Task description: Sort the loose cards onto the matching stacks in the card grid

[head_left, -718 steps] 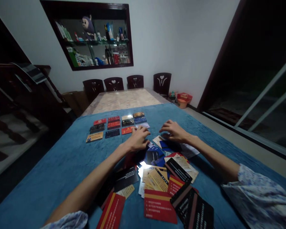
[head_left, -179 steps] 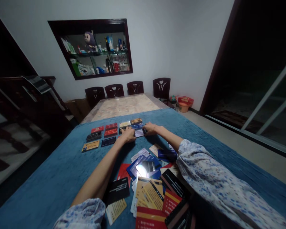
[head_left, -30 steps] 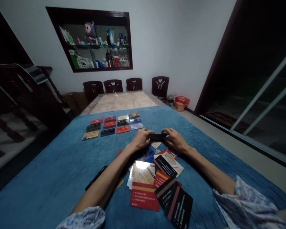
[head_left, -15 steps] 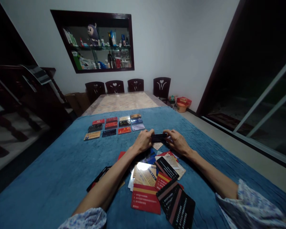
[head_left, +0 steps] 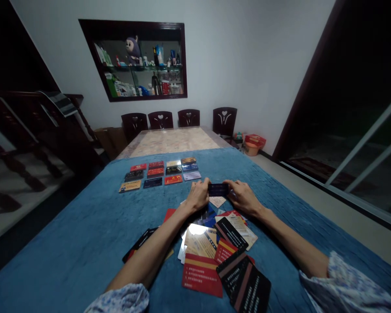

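A dark card [head_left: 218,190] is held up between my two hands over the far end of a loose heap of cards. My left hand [head_left: 198,194] pinches its left edge, and my right hand [head_left: 243,194] grips the right edge. Below them lie overlapping cards, among them a red card [head_left: 202,274] with a gold stripe, a shiny gold card [head_left: 200,242] and a black card [head_left: 252,289] with a brown stripe. Farther off to the left, cards are laid out in rows and columns, with a tan card [head_left: 129,186] at the near left corner.
A blue cloth [head_left: 84,226] covers the near part of the table; its far marble top [head_left: 172,139] is bare. Dark chairs [head_left: 224,121] stand behind it. A wall cabinet [head_left: 137,99] holds bottles and a plush toy. More black cards [head_left: 140,243] lie beside my left forearm.
The held dark card has tilted so that more of its face shows. The whole view has shifted slightly, while the heap and the rows look the same.
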Demonstrator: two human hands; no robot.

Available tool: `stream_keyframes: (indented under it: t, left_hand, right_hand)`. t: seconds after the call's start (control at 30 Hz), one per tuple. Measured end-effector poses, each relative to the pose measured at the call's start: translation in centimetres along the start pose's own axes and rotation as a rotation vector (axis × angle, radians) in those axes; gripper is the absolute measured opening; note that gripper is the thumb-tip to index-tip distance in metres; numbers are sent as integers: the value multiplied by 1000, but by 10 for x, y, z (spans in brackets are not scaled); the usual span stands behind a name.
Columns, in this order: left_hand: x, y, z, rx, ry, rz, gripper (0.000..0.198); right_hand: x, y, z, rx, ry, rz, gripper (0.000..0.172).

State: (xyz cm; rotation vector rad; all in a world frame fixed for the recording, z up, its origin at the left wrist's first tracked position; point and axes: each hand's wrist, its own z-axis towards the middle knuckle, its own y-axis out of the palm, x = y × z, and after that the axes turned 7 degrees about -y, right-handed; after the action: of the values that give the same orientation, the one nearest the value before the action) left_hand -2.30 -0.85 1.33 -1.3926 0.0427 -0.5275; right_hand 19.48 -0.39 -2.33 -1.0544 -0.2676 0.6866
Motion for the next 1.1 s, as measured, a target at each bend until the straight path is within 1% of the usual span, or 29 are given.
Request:
stream_keyframes:
  t: [0.2,0.4,0.67,0.87,1.1]
  left_hand:
    - [-5,2,2,12,-22,-31,32]
    - [-8,2,4,7,-14,-67,32]
    - [-5,-12,4,-53,4,-27,42]
    - [-3,-21,6,-67,9,32,39]
    - [-5,-31,10,-73,12,87,35]
  right_hand:
    - [0,1,2,25,-49,-4,49]
    - [2,2,3,14,-95,-105,52]
    - [-1,-4,7,-42,-96,-188,51]
    - [2,-10,15,-63,-107,-185,51]
    - [16,-11,31,-80,-153,-178,51]
